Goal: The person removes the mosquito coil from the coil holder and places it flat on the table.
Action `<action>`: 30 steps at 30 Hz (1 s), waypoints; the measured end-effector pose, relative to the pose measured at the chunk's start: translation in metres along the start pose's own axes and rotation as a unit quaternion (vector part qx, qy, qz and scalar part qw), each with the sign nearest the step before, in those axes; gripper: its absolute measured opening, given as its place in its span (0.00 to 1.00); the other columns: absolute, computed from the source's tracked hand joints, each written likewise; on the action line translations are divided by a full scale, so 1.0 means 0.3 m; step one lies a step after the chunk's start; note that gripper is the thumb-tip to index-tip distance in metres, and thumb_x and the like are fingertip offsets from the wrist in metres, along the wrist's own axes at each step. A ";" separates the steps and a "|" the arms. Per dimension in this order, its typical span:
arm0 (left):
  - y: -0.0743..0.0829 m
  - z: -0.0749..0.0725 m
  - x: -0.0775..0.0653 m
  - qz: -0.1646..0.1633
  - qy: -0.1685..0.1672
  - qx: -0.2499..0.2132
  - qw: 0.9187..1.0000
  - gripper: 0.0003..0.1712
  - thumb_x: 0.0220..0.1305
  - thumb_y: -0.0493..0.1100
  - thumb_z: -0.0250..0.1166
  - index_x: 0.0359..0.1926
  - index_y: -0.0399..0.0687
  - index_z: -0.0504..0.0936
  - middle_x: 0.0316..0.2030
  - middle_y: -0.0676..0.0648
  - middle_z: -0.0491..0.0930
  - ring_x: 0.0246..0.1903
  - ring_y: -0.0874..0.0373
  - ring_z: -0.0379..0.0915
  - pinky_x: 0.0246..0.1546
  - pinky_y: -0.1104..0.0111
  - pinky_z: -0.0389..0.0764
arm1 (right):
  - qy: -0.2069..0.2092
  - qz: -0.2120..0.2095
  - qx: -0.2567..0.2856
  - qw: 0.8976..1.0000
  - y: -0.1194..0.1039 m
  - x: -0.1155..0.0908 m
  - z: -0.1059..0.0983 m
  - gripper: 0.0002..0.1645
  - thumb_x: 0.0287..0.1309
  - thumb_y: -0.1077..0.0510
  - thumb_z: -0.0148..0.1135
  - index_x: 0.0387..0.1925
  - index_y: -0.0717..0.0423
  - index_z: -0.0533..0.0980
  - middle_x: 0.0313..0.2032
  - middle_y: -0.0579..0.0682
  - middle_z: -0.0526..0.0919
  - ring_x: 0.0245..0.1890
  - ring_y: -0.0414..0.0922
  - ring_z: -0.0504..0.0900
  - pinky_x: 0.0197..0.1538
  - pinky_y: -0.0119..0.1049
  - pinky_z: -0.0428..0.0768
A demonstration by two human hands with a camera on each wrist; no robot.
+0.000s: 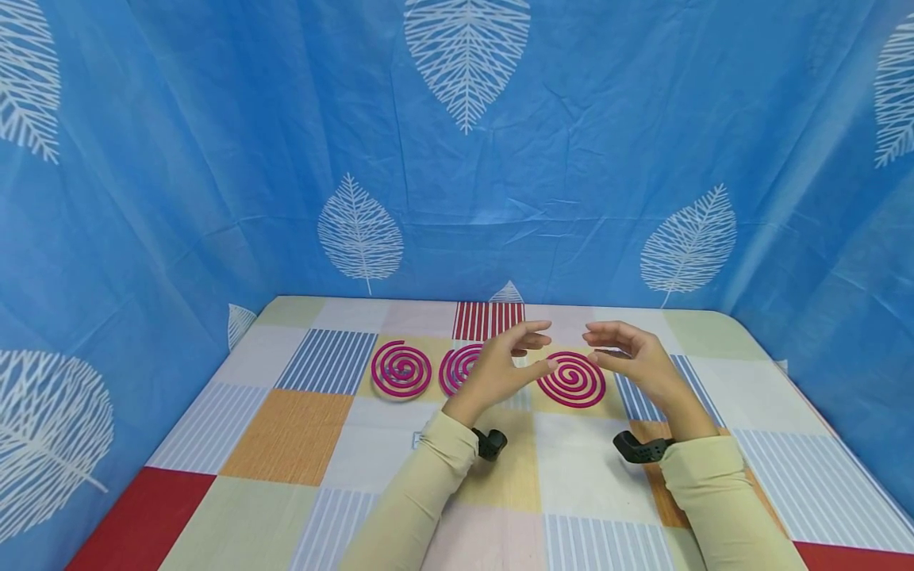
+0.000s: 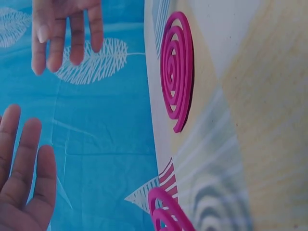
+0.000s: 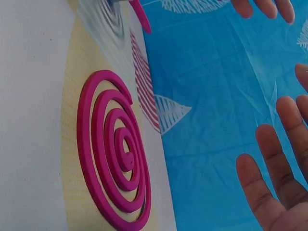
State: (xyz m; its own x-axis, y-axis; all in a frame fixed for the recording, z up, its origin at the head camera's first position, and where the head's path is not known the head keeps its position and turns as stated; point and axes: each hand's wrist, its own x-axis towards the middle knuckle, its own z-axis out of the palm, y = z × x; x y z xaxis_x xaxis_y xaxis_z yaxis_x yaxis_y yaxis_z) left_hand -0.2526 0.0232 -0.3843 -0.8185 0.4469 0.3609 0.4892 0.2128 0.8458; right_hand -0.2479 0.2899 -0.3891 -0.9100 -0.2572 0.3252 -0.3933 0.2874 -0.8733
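Three magenta mosquito coils lie in a row on the patchwork cloth: a left coil [image 1: 402, 370], a middle coil [image 1: 457, 371] and a right coil [image 1: 572, 380]. My left hand [image 1: 503, 366] is held in the air with nothing in it, covering part of the middle coil in the head view. Facing it across a gap, my right hand [image 1: 639, 363] is raised too, holding nothing, its thumb overlapping the right coil's edge. Fingers on both hands are loosely bent. The right wrist view shows the right coil [image 3: 85, 139] lying flat, fully apart from the fingers [image 3: 272, 149].
A patchwork tablecloth [image 1: 286, 434] covers the table, with rounded far corners. Blue curtains [image 1: 571, 159] printed with white leaves hang behind it and on both sides. Each wrist carries a black camera mount, such as the left mount [image 1: 491, 445].
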 end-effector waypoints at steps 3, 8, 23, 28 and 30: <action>0.005 -0.008 -0.001 0.011 -0.005 0.011 1.000 0.33 0.71 0.39 0.74 0.74 0.42 0.77 0.61 0.41 0.86 0.64 0.48 0.82 0.65 0.65 0.79 | 0.002 -0.005 -0.003 1.000 -0.015 0.003 0.008 0.26 0.71 0.71 0.67 0.66 0.75 0.74 0.50 0.30 0.86 0.51 0.30 0.85 0.56 0.24 0.82; 0.016 -0.028 -0.003 0.026 -0.009 0.016 0.999 0.34 0.70 0.38 0.75 0.74 0.40 0.77 0.63 0.40 0.85 0.63 0.45 0.82 0.64 0.65 0.79 | -0.001 -0.024 -0.031 0.999 -0.036 0.009 0.026 0.27 0.69 0.72 0.68 0.66 0.76 0.74 0.59 0.60 0.86 0.55 0.25 0.82 0.60 0.24 0.79; 0.039 -0.105 -0.026 0.033 -0.026 0.043 0.998 0.35 0.71 0.39 0.75 0.75 0.42 0.76 0.64 0.42 0.84 0.62 0.47 0.82 0.65 0.61 0.80 | -0.044 -0.017 -0.070 0.996 -0.075 0.010 0.076 0.31 0.68 0.68 0.72 0.70 0.69 0.74 0.65 0.68 0.80 0.64 0.48 0.82 0.65 0.29 0.78; 0.056 -0.139 -0.051 0.029 -0.028 0.051 0.998 0.33 0.71 0.38 0.74 0.74 0.40 0.77 0.62 0.40 0.84 0.60 0.46 0.83 0.64 0.59 0.81 | -0.061 -0.024 -0.083 0.994 -0.093 0.014 0.082 0.31 0.68 0.67 0.72 0.70 0.69 0.75 0.65 0.67 0.81 0.65 0.68 0.78 0.65 0.31 0.79; 0.061 -0.153 -0.064 0.022 -0.026 0.056 0.998 0.34 0.71 0.37 0.74 0.74 0.40 0.77 0.62 0.40 0.85 0.60 0.46 0.83 0.64 0.60 0.81 | -0.066 -0.030 -0.088 0.993 -0.102 0.018 0.085 0.31 0.68 0.67 0.72 0.69 0.69 0.75 0.65 0.67 0.81 0.65 0.68 0.78 0.65 0.32 0.79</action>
State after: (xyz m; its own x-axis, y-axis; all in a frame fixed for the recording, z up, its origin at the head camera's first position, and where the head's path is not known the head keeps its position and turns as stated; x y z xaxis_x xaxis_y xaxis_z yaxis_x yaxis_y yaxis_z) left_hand -0.2417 -0.0214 -0.3576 -0.7794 0.5028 0.3738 0.5583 0.2866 0.7786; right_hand -0.2374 0.2561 -0.3701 -0.8638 -0.3945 0.3134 -0.4734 0.4224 -0.7730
